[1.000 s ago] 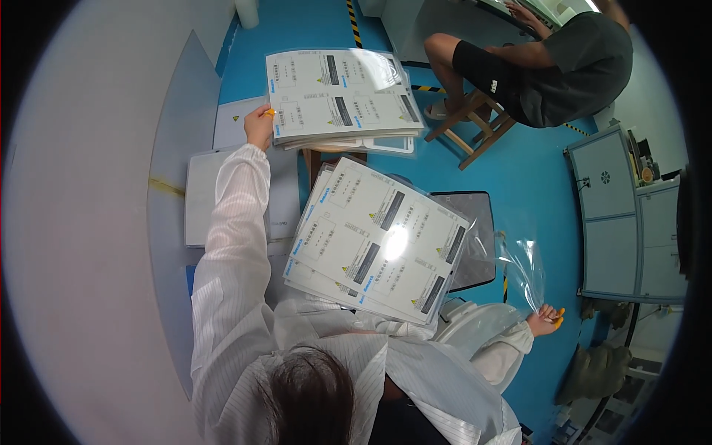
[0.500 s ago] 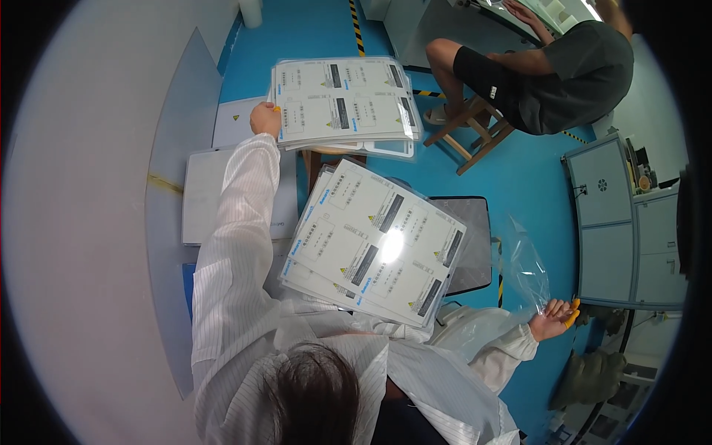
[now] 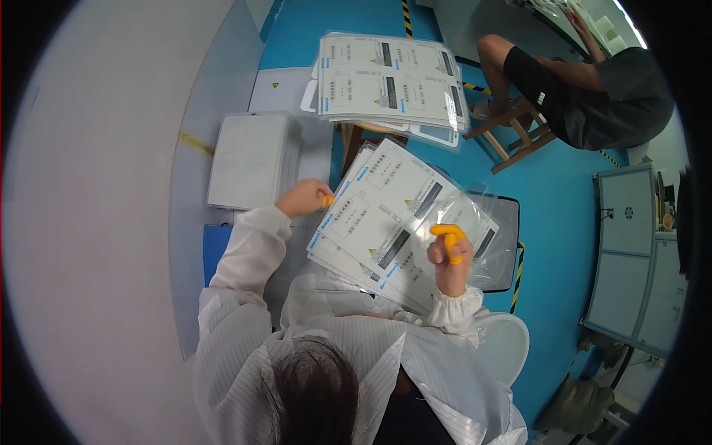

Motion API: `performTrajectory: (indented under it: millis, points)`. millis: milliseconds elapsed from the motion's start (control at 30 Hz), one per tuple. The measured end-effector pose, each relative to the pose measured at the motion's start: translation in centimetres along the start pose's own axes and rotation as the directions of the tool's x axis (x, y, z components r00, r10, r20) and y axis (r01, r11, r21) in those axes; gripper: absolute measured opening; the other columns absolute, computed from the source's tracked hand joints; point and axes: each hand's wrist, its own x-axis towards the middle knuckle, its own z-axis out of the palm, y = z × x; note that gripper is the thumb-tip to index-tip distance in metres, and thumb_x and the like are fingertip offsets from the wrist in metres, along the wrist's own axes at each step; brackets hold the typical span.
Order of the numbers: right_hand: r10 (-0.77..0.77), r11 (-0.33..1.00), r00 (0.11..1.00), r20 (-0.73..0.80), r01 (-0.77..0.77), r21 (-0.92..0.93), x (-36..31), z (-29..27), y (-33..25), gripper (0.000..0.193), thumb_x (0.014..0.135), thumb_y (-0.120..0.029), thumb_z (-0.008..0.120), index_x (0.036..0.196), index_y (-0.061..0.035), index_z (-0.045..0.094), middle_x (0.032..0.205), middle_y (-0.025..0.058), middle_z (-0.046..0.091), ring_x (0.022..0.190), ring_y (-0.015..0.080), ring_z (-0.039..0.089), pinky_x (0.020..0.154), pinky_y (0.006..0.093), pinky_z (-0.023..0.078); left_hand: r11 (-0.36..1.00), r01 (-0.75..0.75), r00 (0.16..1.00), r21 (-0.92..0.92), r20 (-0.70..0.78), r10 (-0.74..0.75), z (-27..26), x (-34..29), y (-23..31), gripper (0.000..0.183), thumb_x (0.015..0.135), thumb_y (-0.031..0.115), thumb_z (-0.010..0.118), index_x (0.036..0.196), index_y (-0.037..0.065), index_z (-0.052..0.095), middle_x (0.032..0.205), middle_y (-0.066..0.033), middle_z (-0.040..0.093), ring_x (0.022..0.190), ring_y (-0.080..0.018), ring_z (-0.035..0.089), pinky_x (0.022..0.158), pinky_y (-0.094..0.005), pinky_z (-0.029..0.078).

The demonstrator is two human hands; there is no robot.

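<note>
A near stack of white printed label sheets (image 3: pixel 371 194), glossy under clear film, lies tilted in front of my body. My left hand (image 3: pixel 305 198) is closed, a yellow finger cot on a fingertip, right by the stack's left edge. I cannot make out what is between its fingers. Over the stack's right part, my right hand (image 3: pixel 450 259) is closed on a thin clear plastic film (image 3: pixel 482 261). Yellow cots cover some of its fingers. Beyond is a second stack of similar printed sheets (image 3: pixel 382 96), resting on a wooden stool (image 3: pixel 356 141); neither hand touches it.
Left of the near stack stands a pile of white sheets (image 3: pixel 248 159) beside a grey panel (image 3: pixel 215 96). A dark-edged grey pad (image 3: pixel 503 259) lies at the right. Farther right, a person in dark clothes (image 3: pixel 623 96) sits on a wooden stool (image 3: pixel 512 130). Grey cabinets (image 3: pixel 627 200) line the right side.
My left hand has left the far stack and come back to the near stack's left edge. My right hand has swung in from the far right over the near stack, bringing the clear film.
</note>
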Motion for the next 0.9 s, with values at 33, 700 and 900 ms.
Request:
performTrajectory:
  millis: [33, 700, 900]
  points:
    - [0.010, 1.000, 1.000, 0.016, -0.010, 0.006, 0.3, 0.8, 0.8, 0.044, 0.082, -0.040, 0.056, 0.094, 0.0019, 0.055, 0.056, -0.0021, 0.039, 0.047, 0.0048, 0.033, 0.043, 0.0196, 0.024, 1.000, 0.015, 1.000, -0.003, -0.012, -0.015, 1.0, -1.5, -0.8, 0.019, 0.075, 0.007, 0.058, 0.092, 0.002, 0.063, 0.080, -0.0137, 0.064, 0.072, -0.0211, 0.062, 0.066, -0.0280, 0.048]
    - [0.278, 0.928, 0.945, 0.175, -0.217, -0.302, 1.6, 4.7, 10.7, 0.022, 0.088, -0.017, 0.049, 0.096, 0.0012, 0.058, 0.061, -0.0043, 0.046, 0.046, 0.0022, 0.035, 0.043, 0.0170, 0.028, 0.981, 0.187, 0.946, -0.050, -0.260, -0.194, 4.7, -5.3, -3.2, 0.025, 0.073, 0.008, 0.059, 0.095, -0.002, 0.059, 0.082, -0.0157, 0.063, 0.074, -0.0230, 0.062, 0.066, -0.0291, 0.048]
    - [0.425, 0.798, 0.849, 0.314, -0.516, 0.311, 1.5, 5.3, 13.1, 0.023, 0.090, -0.021, 0.045, 0.092, 0.0005, 0.054, 0.057, -0.0028, 0.040, 0.042, 0.0044, 0.030, 0.038, 0.0190, 0.023, 0.978, 0.175, 0.950, -0.111, -0.241, -0.197, 4.6, -5.8, -2.9, 0.021, 0.071, 0.008, 0.059, 0.089, -0.004, 0.061, 0.082, -0.0195, 0.063, 0.073, -0.0290, 0.061, 0.067, -0.0318, 0.048]
